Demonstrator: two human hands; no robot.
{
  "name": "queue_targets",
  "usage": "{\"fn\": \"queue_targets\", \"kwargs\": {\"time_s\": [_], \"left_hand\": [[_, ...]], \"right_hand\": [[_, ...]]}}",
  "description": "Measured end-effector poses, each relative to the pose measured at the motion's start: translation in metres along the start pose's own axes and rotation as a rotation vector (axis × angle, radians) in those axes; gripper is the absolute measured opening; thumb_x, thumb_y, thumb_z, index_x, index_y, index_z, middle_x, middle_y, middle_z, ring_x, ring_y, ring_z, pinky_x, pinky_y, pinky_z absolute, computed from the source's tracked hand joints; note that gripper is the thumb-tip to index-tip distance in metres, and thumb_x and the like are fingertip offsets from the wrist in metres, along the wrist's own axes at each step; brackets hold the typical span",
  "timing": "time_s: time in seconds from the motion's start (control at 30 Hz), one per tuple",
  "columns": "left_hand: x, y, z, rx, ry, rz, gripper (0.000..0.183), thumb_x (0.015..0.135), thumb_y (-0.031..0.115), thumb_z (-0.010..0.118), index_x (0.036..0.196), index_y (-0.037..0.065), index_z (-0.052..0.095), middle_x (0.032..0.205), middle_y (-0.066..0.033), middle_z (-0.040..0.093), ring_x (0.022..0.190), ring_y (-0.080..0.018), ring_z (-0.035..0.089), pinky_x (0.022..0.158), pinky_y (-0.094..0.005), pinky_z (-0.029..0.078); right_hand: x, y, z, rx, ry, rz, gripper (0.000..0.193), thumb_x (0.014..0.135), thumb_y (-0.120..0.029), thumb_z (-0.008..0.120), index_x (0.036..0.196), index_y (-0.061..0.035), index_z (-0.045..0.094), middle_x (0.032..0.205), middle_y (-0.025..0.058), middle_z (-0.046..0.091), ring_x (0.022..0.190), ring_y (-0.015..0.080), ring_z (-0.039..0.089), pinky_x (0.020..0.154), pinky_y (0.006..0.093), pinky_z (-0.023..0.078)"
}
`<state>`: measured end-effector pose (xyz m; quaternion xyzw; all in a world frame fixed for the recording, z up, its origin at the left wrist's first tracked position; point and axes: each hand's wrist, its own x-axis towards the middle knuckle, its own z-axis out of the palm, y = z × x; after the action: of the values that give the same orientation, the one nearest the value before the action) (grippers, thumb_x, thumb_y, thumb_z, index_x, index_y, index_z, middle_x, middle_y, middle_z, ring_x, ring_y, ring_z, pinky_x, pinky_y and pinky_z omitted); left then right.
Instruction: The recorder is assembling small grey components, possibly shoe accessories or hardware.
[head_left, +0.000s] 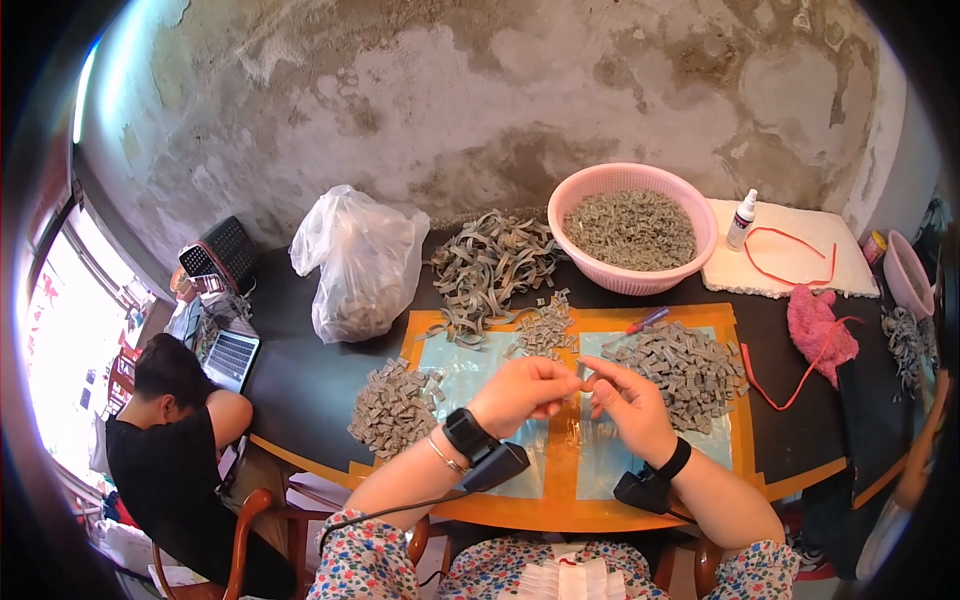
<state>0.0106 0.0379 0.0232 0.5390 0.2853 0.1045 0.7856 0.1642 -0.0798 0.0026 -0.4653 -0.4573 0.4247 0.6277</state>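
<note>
My left hand [528, 394] and my right hand [634, 408] come together over the middle of the work mat [560, 510], fingertips almost touching. The left fingers are closed in a pinch. On the right, thumb and forefinger are bent toward the left fingertips; anything between them is too small to make out. A pile of small grey-green pieces [690, 375] lies beside my right hand, and a similar pile [395, 408] is left of my left hand. Beyond the hands sits a smaller heap of pieces [543, 328], with a purple-and-red pen-like tool [647, 321] near it.
Behind the mat stand a pink basket [568, 255] full of small pieces, a tangle of grey-green strips [495, 265] and a white plastic bag [365, 270]. A spray bottle [741, 220] stands on a foam board [800, 272]; a pink cloth [820, 335] lies right. A person [180, 460] sits left by a laptop [231, 358].
</note>
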Motion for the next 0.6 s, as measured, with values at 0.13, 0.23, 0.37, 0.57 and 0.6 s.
{"fn": "queue_targets", "kwargs": {"time_s": [0.13,0.23,0.37,0.57,0.6], "left_hand": [[0.004,-0.011,0.010,-0.082,-0.109,-0.008,0.014,0.086,0.017,0.061,0.090,0.004,0.061,0.072,0.0030,0.055,0.059,-0.0034,0.048,0.048,-0.0150,0.035],[0.006,-0.011,0.014,-0.092,-0.124,0.001,0.018,0.085,0.020,0.062,0.087,0.002,0.063,0.070,0.0023,0.056,0.059,-0.0045,0.049,0.051,-0.0188,0.039],[0.014,-0.010,-0.002,0.436,0.283,0.394,0.018,0.083,0.019,0.063,0.088,0.001,0.064,0.073,-0.0019,0.060,0.061,-0.0109,0.054,0.056,-0.0243,0.045],[0.011,-0.007,-0.006,1.134,0.452,0.391,0.018,0.074,0.014,0.066,0.088,0.004,0.065,0.077,-0.0101,0.061,0.068,-0.0223,0.058,0.063,-0.0312,0.047],[0.013,-0.013,-0.003,1.169,0.467,0.405,0.017,0.073,0.015,0.066,0.086,0.004,0.065,0.078,-0.0107,0.061,0.071,-0.0247,0.058,0.065,-0.0329,0.047]], "right_hand": [[0.003,0.000,-0.006,0.027,-0.027,0.071,0.020,0.089,-0.013,0.056,0.104,-0.0015,0.061,0.088,0.0021,0.056,0.076,0.0100,0.055,0.066,0.0214,0.047],[0.004,0.009,-0.015,0.050,-0.027,0.044,0.016,0.088,-0.012,0.057,0.097,-0.0006,0.063,0.089,0.0023,0.057,0.075,0.0098,0.055,0.065,0.0214,0.046],[0.006,-0.001,-0.010,0.148,0.121,0.020,0.013,0.087,-0.009,0.058,0.093,0.0004,0.063,0.088,0.0040,0.061,0.071,0.0100,0.056,0.063,0.0216,0.047],[0.004,-0.005,-0.009,0.143,0.108,0.098,0.017,0.087,-0.007,0.056,0.101,0.0009,0.062,0.085,0.0089,0.064,0.071,0.0113,0.058,0.060,0.0251,0.048],[0.003,-0.004,-0.009,0.141,0.107,0.099,0.017,0.087,-0.007,0.056,0.101,0.0009,0.062,0.085,0.0089,0.064,0.071,0.0113,0.058,0.060,0.0251,0.048]]}}
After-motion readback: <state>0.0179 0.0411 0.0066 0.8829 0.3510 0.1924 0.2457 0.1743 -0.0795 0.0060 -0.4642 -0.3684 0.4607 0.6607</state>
